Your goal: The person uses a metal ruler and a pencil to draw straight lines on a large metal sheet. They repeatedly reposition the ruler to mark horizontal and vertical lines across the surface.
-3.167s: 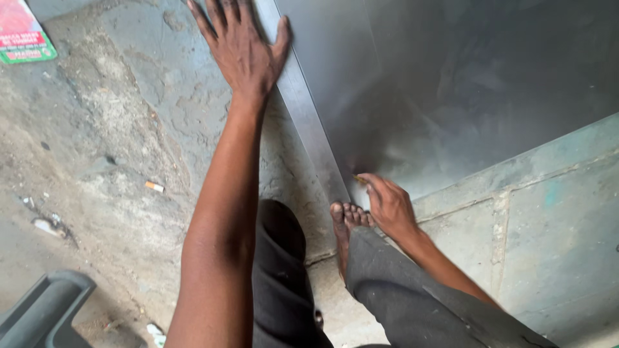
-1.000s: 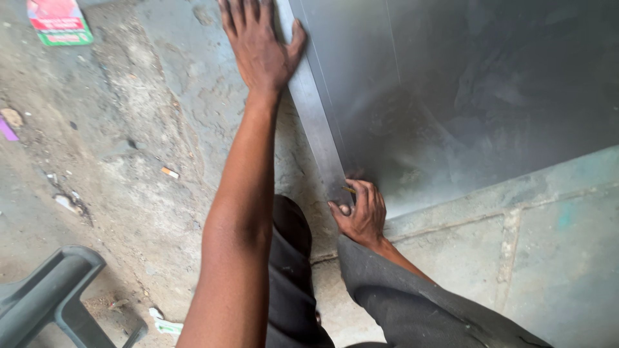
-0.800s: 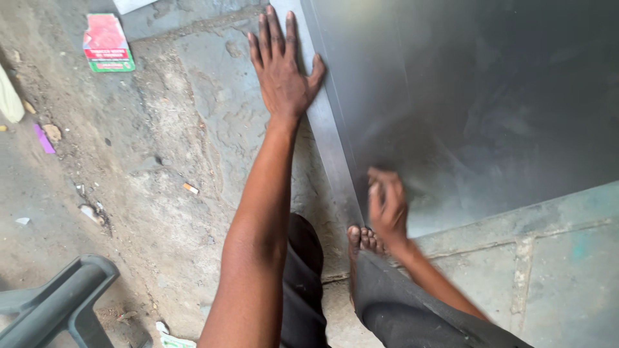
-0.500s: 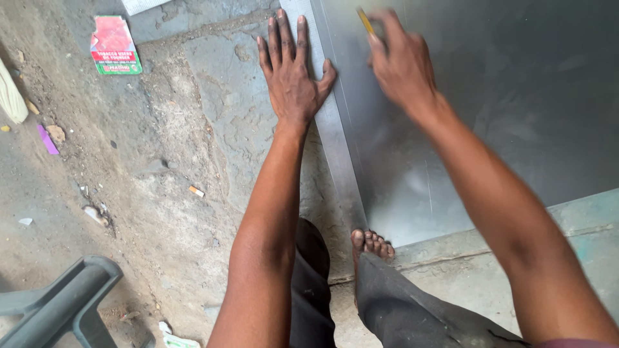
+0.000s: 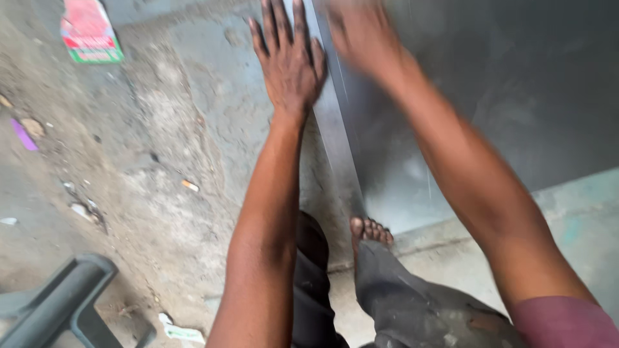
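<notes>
Head view: dull grey metal sheet [image 5: 516, 96], flat under open left hand [image 5: 290, 58]; right hand [image 5: 361, 32] blurred, grip unclear.

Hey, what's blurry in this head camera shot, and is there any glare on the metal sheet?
In the head view, the right hand is smeared by motion blur; the left hand is fairly sharp, flat by the metal sheet, which shows soft, dull reflections and no harsh glare.

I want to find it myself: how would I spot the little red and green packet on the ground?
Start at the big grey metal sheet where the left hand presses flat. Look far left along the rough concrete floor to the top corner. The flat packet there is bright red with a green edge, unlike the tiny scraps nearby.
</notes>
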